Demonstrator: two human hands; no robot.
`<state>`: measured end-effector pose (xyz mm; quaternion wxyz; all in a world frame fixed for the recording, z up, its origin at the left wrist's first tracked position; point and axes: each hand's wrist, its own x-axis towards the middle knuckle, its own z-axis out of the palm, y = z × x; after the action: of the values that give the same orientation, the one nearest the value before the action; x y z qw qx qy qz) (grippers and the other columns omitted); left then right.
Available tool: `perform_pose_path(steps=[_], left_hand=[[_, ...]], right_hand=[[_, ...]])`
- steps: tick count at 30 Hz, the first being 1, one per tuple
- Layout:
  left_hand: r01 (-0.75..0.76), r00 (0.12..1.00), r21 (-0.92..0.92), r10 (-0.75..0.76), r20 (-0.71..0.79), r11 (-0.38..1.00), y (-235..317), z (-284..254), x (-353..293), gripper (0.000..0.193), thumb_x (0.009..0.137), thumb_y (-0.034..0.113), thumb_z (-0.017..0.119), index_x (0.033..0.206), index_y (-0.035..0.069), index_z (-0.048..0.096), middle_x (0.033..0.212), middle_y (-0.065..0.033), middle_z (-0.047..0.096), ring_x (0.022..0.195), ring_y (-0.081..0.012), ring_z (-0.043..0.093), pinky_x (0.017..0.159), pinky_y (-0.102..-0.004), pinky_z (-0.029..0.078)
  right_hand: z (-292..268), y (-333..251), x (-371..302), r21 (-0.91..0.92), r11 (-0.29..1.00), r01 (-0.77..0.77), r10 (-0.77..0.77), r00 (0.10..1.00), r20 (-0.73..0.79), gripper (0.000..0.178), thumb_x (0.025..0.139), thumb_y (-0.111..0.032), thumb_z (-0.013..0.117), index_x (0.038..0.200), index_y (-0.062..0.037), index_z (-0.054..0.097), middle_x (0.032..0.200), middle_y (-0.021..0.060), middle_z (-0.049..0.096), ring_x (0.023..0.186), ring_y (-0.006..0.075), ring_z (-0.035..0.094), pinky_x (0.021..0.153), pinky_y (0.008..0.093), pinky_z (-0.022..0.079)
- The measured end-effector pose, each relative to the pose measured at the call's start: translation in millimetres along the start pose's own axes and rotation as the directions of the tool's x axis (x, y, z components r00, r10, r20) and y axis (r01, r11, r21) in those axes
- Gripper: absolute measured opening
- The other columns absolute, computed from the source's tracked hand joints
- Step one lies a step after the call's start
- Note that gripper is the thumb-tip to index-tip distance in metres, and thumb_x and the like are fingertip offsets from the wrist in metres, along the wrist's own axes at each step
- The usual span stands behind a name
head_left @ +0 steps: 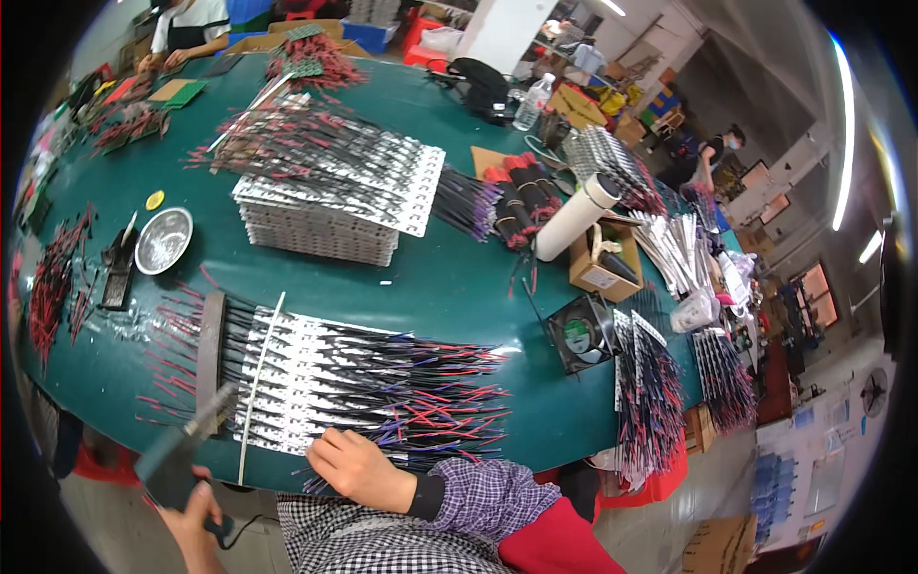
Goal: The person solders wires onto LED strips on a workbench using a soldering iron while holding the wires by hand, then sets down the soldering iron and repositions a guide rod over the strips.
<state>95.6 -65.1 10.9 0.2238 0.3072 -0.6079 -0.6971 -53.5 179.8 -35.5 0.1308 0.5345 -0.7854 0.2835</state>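
Left hand: your left hand [196,512] is at the near left edge of the picture, off the table, fingers clenched around the grip of a grey soldering gun [182,450].
Soldering gun: its tip points up and away from you, reaching the near left end of the row of white strip boards [287,383].
Right hand: your right hand [359,469] lies palm down with loose fingers on the near edge of that same row, grasping nothing; the fingertips rest on the boards and their wires.
Strip boards: they lie side by side at the near edge of the green table [459,287], right in front of you, with a thin white rod [260,383] laid across them near their left end.
Wires: red and black wires [430,392] run off the boards to the right, and short red ends stick out on the left.
Stack: a tall stack of the same boards [325,210] stands farther back, in the middle of the table.
Bowl: a small metal bowl [163,239] sits to the far left.
Fan: a small black fan [580,332] stands to the right, tilted, near a cardboard box [602,268] and a white roll [577,217].
Other person: a person in a white top [191,29] works at the far left end of the table.
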Motion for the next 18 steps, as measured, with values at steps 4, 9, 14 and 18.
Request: perform_pose_path(steps=[4,9,14,18], left_hand=[[-0.022,1.0,0.188,0.017,0.026,0.982,-36,-32,-63,0.041,0.085,-0.002,0.07,0.126,-0.003,0.061,0.1,-0.0111,0.069,0.054,-0.0096,0.054,0.046,-0.0253,0.043],[-0.199,0.98,0.583,0.152,0.129,0.787,-38,-8,-106,0.027,0.079,0.009,0.085,0.102,0.003,0.073,0.09,-0.002,0.074,0.08,-0.0155,0.068,0.071,-0.0315,0.051],[-0.263,0.959,0.531,0.157,0.237,0.806,-17,10,-99,0.019,0.078,0.003,0.081,0.093,-0.003,0.072,0.079,-0.0075,0.07,0.063,-0.0135,0.064,0.06,-0.0264,0.051],[-0.281,0.952,0.453,0.185,0.244,0.846,-17,13,-97,0.02,0.077,0.002,0.082,0.094,-0.003,0.072,0.079,-0.0094,0.07,0.063,-0.0161,0.066,0.06,-0.0267,0.052]], right_hand=[[1,-2,6,0.048,0.998,0.027,-0.029,0.999,0.04,0.031,0.078,-0.012,0.062,0.105,0.0027,0.066,0.096,0.0087,0.059,0.088,0.023,0.058,0.068,0.0332,0.046],[-13,1,14,0.035,0.999,0.013,-0.015,0.999,0.05,0.034,0.074,-0.008,0.064,0.106,0.0031,0.068,0.09,0.0105,0.06,0.08,0.0258,0.059,0.066,0.0367,0.047],[-12,3,11,0.059,0.998,0.021,-0.027,0.995,0.096,0.034,0.078,-0.007,0.063,0.11,0.0048,0.068,0.098,0.0093,0.062,0.09,0.0258,0.06,0.07,0.0369,0.048],[-14,2,10,0.061,0.998,0.007,-0.014,0.993,0.121,0.033,0.079,-0.005,0.064,0.11,0.0044,0.069,0.1,0.01,0.062,0.091,0.0265,0.061,0.072,0.0371,0.048]])
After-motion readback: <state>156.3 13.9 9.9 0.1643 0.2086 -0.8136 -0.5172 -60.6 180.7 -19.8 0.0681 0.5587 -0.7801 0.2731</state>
